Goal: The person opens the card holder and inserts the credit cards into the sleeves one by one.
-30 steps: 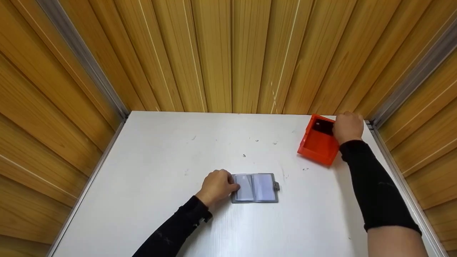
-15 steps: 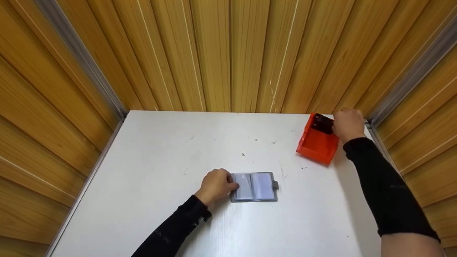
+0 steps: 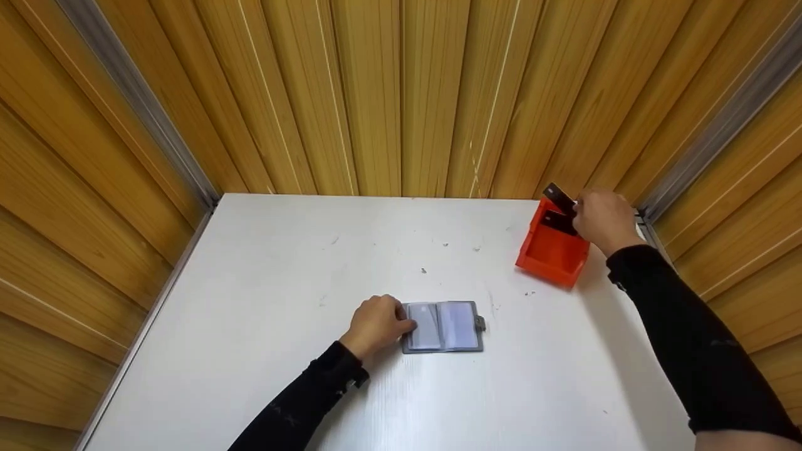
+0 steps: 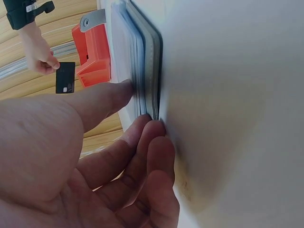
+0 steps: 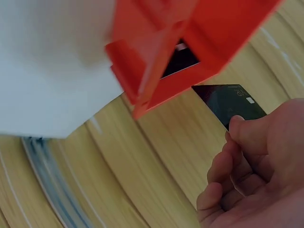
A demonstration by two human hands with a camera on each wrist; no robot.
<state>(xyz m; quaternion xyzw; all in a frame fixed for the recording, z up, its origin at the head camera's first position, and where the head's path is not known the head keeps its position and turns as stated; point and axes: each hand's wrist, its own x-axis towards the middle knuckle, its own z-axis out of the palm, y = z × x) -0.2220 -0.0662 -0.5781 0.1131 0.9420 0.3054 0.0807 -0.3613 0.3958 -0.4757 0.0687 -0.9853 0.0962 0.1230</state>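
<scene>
A grey card holder (image 3: 459,326) with clear plastic sleeves lies open on the white table, its snap tab pointing right. My left hand (image 3: 374,326) pinches its left edge; in the left wrist view the thumb (image 4: 111,97) presses on the sleeves and the fingers curl at the cover's edge. At the back right, my right hand (image 3: 604,219) holds a black bank card (image 5: 230,102) between thumb and fingers, raised over the orange bin (image 3: 551,257). Another dark card (image 3: 557,222) lies inside the bin at its far end.
The white table (image 3: 282,269) ends at a wood-patterned back wall (image 3: 376,100). Similar panels with grey metal posts (image 3: 144,100) rise on both sides. The bin stands near the table's back right corner.
My right hand has lifted a black card up out of the orange bin and moved slightly left. My left hand stays on the card holder.
</scene>
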